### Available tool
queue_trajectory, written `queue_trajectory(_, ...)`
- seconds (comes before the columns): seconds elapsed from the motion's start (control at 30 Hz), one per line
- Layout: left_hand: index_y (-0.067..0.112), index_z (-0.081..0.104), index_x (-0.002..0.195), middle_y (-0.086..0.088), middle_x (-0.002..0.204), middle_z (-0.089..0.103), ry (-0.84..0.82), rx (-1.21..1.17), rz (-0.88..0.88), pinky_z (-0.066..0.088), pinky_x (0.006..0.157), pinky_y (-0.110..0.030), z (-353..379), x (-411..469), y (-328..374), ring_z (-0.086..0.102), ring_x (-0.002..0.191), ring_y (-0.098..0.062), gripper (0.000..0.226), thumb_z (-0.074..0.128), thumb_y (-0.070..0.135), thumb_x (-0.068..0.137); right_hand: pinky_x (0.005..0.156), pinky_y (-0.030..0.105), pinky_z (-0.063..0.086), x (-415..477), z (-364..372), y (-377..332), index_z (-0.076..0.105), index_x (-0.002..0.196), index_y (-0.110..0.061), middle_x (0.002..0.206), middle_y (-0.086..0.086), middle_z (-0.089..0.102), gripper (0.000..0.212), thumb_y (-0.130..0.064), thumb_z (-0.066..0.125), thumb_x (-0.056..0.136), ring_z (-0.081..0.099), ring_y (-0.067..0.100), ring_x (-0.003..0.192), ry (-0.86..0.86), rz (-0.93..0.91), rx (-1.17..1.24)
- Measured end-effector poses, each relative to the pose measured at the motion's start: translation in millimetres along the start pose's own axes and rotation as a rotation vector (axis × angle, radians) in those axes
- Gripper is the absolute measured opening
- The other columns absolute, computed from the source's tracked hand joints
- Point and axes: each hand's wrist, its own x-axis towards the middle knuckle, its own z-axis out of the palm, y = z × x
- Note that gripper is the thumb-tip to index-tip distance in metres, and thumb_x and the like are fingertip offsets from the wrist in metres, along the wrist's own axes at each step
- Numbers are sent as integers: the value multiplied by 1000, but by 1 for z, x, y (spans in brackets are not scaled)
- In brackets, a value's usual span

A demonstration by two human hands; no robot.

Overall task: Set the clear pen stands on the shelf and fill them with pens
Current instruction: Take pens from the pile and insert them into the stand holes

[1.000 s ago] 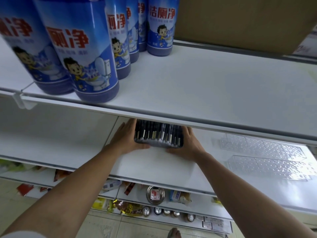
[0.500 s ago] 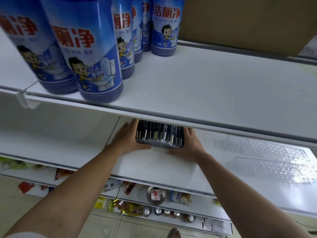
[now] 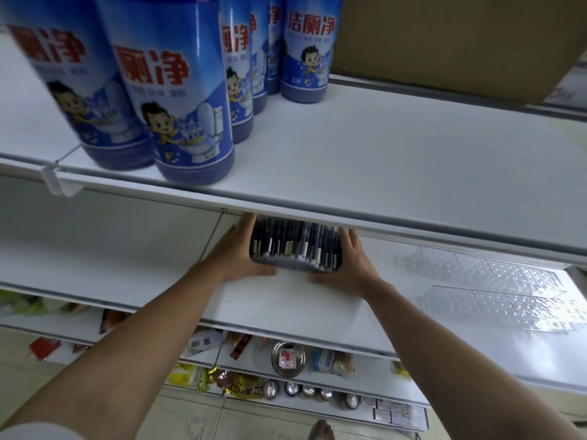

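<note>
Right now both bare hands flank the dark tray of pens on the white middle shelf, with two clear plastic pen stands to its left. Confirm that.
Wrong side: the head view shows the clear plastic pen stands right of the dark tray of pens. The left hand and right hand do flank it on the white middle shelf.

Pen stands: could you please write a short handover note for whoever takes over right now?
Left grip: fingers straight, pressing the left side of the filled pen stand.
Right grip: the same on its right side.
That stand sits on the middle shelf, partly under the upper shelf edge; two empty clear stands lie to its right.
Done: one stand filled and shelved.
Left: fill the two empty stands; no loose pens in view.
</note>
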Motion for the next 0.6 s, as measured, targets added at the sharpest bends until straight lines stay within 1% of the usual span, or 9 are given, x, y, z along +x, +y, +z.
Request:
queue_trajectory(0.07, 34, -1, 167, 6, 175, 15, -30, 2, -17, 36, 122, -45, 0, -3, -3, 28, 156, -26, 154, 90, 81, 52, 107, 49, 53, -7, -4, -5, 29, 147, -34, 141, -2, 36, 125, -73, 93, 46, 47, 22, 130, 9, 2, 28)
queue_trajectory(0.13, 36, -12, 166, 8, 178, -2, -78, 35, -66, 26, 127, -47, 2, -6, -4, 13, 162, -28, 157, 83, 89, 53, 109, 42, 50, -12, -7, -9, 26, 153, -28, 150, 4, 30, 128, -61, 98, 53, 48, 29, 134, 10, -2, 48)
queue_trajectory(0.2, 38, -18, 165, 10, 177, -12, -123, 53, -109, 22, 128, -49, 4, -9, -2, 5, 163, -29, 158, 77, 94, 52, 108, 38, 45, -15, -7, -11, 22, 160, -22, 161, 11, 22, 131, -52, 100, 59, 45, 34, 140, -4, -14, 52)
queue_trajectory(0.23, 37, -20, 165, 11, 177, -13, -137, 63, -119, 22, 129, -50, 5, -10, 0, 3, 163, -28, 160, 75, 97, 51, 108, 38, 44, -15, -7, -15, 19, 162, -21, 163, 13, 18, 133, -51, 100, 60, 43, 35, 142, -8, -18, 50)
queue_trajectory(0.33, 35, -20, 165, 10, 177, -10, -136, 76, -130, 25, 128, -54, 8, -9, 7, 5, 164, -29, 164, 70, 103, 46, 115, 41, 39, -14, -3, -27, 11, 165, -20, 166, 11, 9, 140, -56, 97, 61, 34, 38, 148, -33, -23, 57)
queue_trajectory(0.43, 35, -20, 165, 9, 177, -9, -129, 67, -133, 25, 128, -55, 7, -11, 8, 5, 163, -30, 164, 70, 102, 46, 119, 43, 35, -13, 0, -32, 7, 165, -23, 169, 11, 5, 145, -65, 95, 58, 31, 40, 151, -41, 2, 68)
queue_trajectory(0.47, 35, -21, 164, 9, 177, -10, -132, 62, -135, 24, 128, -54, 6, -12, 8, 3, 164, -29, 163, 71, 101, 47, 123, 46, 30, -13, 1, -30, 2, 166, -25, 171, 12, -1, 150, -72, 92, 54, 22, 40, 155, -45, 19, 52)
queue_trajectory(0.53, 37, -22, 164, 11, 177, -12, -137, 46, -140, 23, 128, -54, 5, -13, 8, 1, 164, -28, 162, 73, 99, 49, 130, 53, 17, -12, 4, -26, -10, 165, -29, 174, 12, -16, 160, -88, 81, 48, -3, 37, 162, -60, 54, 7)
queue_trajectory(0.6, 38, -21, 164, 10, 177, -12, -130, 22, -138, 25, 128, -55, 5, -14, 8, 2, 164, -27, 161, 74, 98, 48, 131, 55, 13, -11, 5, -21, -16, 165, -30, 173, 11, -24, 166, -97, 72, 42, -16, 32, 161, -70, 67, 8)
